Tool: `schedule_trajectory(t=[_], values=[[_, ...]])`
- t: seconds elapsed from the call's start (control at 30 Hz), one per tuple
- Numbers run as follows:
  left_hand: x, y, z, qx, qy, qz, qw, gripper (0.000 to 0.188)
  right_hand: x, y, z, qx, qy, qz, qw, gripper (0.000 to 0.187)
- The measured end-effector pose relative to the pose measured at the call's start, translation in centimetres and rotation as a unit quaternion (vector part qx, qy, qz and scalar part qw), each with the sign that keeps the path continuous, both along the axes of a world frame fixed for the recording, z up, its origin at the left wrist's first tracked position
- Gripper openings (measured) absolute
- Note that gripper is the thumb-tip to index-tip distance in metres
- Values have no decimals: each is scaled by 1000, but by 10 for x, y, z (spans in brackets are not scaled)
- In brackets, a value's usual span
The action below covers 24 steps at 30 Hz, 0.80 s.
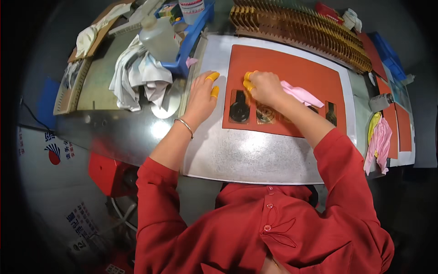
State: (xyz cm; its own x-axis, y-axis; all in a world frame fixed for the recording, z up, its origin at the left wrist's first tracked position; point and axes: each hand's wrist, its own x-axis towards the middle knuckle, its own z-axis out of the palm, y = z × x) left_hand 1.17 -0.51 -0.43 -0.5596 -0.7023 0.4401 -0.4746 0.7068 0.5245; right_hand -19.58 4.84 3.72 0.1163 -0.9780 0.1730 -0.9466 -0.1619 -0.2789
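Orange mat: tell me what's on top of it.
The orange mat carries a row of flat dark-and-gold pieces and a pink cloth. The right hand and forearm cover part of it; what lies beneath them or the cloth cannot be seen.

The place looks like a workshop or small factory station: a metal-topped worktable (121, 122) bears an orange mat (287, 58) with small flat dark pieces (239, 111) on it, a long slotted rack (301, 33) stands behind, a plastic bottle (157, 40) and white rags (145, 73) lie near, and the person (301, 219) wears yellow finger covers (213, 76).
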Motion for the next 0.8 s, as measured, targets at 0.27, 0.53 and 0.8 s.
schedule_trajectory(t=[0.27,0.53,0.8], values=[[-15,24,40,65,-98,-156,981,109,-61,71,61,-178,-66,27,981,12],[-27,35,69,2,-266,-238,934,104,-206,159,60,-187,-376,-180,890,7],[-28,47,71,49,-275,-175,944,104,-245,177,-6,-180,-412,-259,855,8]])
